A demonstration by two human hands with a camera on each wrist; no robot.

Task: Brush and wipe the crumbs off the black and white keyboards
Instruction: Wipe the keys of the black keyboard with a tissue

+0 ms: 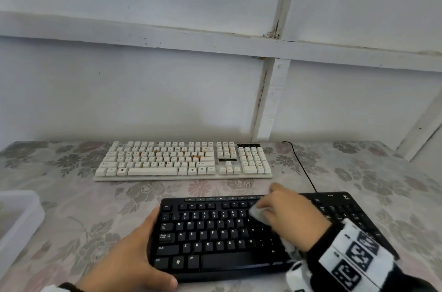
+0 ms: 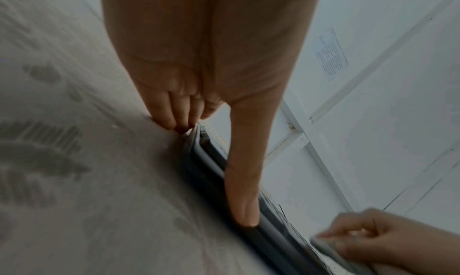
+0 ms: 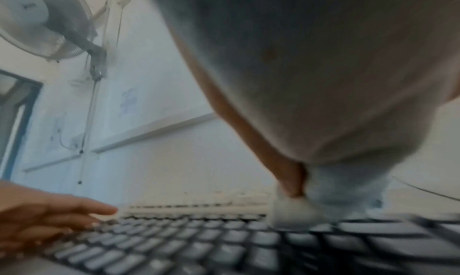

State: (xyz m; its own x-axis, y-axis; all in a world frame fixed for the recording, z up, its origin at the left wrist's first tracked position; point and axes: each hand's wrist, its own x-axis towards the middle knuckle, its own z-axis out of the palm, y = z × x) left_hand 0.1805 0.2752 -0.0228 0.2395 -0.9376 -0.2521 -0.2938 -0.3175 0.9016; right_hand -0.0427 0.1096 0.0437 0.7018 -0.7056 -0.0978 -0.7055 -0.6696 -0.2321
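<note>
Black keyboard (image 1: 215, 232), white keyboard (image 1: 181, 160), grey floral tablecloth (image 1: 71, 208), pale cloth (image 1: 258, 214)

black keyboard (image 1: 215, 234): flat, near edge | white keyboard (image 1: 181, 160): flat, behind, orange crumbs between keys

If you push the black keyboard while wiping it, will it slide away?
Probably a little: the flat black plastic keyboard lies on a smooth flowered tablecloth. The left hand braces its edge, likely for that reason. Being wide and low, it should not tip.
</note>
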